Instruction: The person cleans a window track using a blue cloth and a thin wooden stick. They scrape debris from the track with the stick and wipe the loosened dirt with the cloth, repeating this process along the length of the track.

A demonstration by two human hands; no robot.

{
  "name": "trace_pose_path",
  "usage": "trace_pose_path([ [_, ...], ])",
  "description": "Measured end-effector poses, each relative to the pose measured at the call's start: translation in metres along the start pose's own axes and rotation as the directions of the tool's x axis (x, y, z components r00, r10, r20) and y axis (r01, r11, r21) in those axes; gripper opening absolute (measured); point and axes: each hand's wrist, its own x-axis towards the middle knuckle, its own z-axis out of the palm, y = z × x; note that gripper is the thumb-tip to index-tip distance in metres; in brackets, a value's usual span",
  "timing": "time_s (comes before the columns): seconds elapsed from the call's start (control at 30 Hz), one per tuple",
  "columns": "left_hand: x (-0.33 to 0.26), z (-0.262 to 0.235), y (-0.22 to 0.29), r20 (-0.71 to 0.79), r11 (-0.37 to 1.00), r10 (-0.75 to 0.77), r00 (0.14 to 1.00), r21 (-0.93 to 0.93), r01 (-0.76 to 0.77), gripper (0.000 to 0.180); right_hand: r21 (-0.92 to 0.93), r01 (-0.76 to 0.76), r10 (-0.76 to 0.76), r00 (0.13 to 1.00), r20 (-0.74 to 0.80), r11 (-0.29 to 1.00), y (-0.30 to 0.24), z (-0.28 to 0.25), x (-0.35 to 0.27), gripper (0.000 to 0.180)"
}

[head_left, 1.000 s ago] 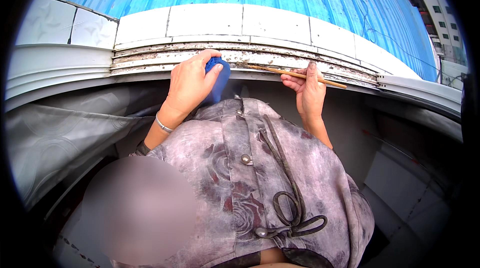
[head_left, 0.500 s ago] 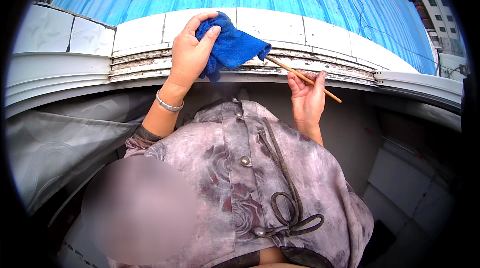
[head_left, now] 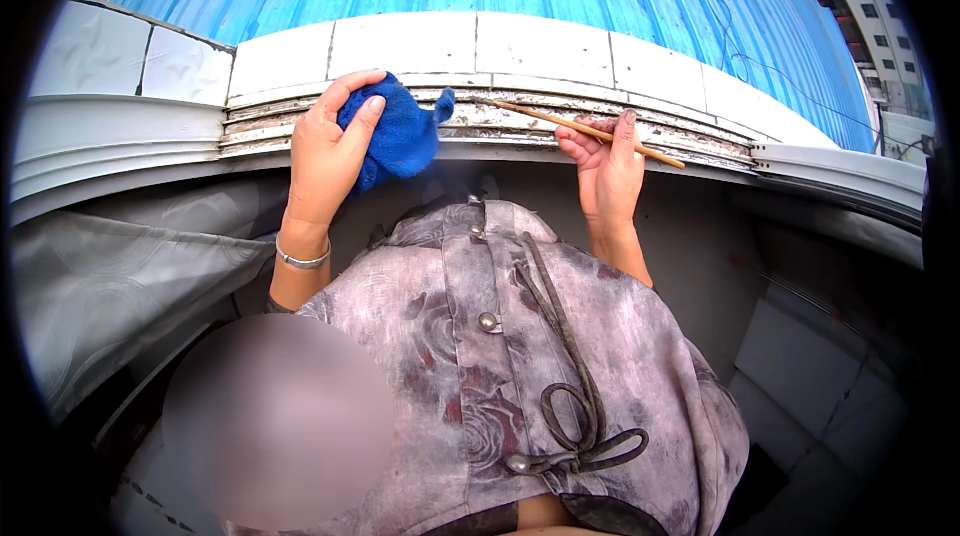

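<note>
Blue cloth (head_left: 402,131) in the left hand (head_left: 328,156) (underside out of sight), thin wooden stick (head_left: 552,120) in the right hand (head_left: 612,171).

Both hands (head_left: 325,154) forward, fingers (head_left: 626,132) bent

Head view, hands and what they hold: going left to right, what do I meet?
Left hand → blue cloth → left end of the wooden stick → right hand → the stick's right end.

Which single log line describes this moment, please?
left hand: holds crumpled blue cloth | right hand: holds thin tan wooden stick | nearby: dirty white grooved track
</note>
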Motion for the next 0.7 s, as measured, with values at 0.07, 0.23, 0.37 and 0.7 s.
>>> trace_pose_path([
  [0.07,-0.006,-0.012,0.004,-0.084,0.999,-0.006,0.996,-0.034,0.003,0.019,-0.025,0.133,-0.133,0.991,0.027,0.991,-0.022,-0.002,0.01,0.04],
  [0.23,-0.018,-0.031,-0.001,0.149,0.943,-0.175,0.973,-0.259,0.21,0.026,-0.14,0.277,-0.189,0.874,0.448,0.951,-0.033,0.038,0.022,0.022],
  [0.37,-0.023,0.0,0.026,0.344,0.623,-0.208,0.916,-0.675,0.395,0.046,-0.073,0.339,-0.112,0.497,0.86,0.938,-0.004,0.1,0.019,0.017],
  [0.7,-0.048,-0.058,-0.045,0.039,0.309,-0.501,0.865,-0.925,0.22,0.029,0.055,0.991,0.43,-0.102,0.897,0.119,0.013,0.086,0.079,0.048],
])
